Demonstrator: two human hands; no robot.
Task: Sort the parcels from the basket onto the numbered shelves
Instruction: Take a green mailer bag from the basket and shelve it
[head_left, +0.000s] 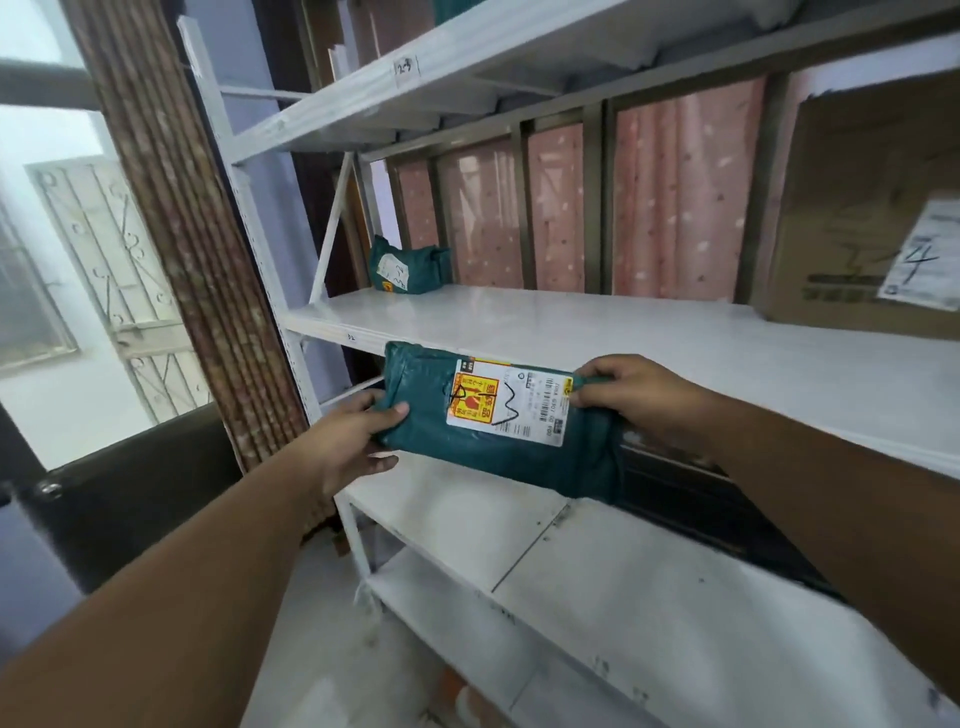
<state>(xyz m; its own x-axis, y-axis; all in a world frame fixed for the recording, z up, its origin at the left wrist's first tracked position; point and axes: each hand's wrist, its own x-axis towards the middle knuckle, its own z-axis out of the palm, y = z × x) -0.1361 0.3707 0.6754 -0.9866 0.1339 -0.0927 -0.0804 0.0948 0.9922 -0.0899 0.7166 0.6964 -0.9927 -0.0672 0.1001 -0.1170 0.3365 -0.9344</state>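
Only two forearms and two hands of the person show, coming in from the bottom corners. Both forearms are bare as far as the picture's edges, with no sleeve or cuff on either. The left hand (349, 435) wears no glove, ring or wristband, and its thumbnail is short and plain (no polish visible). The right hand (631, 391) is likewise bare, with no watch or bracelet at the wrist. The fingers (597, 373) carry nothing, and no marks show on either arm.
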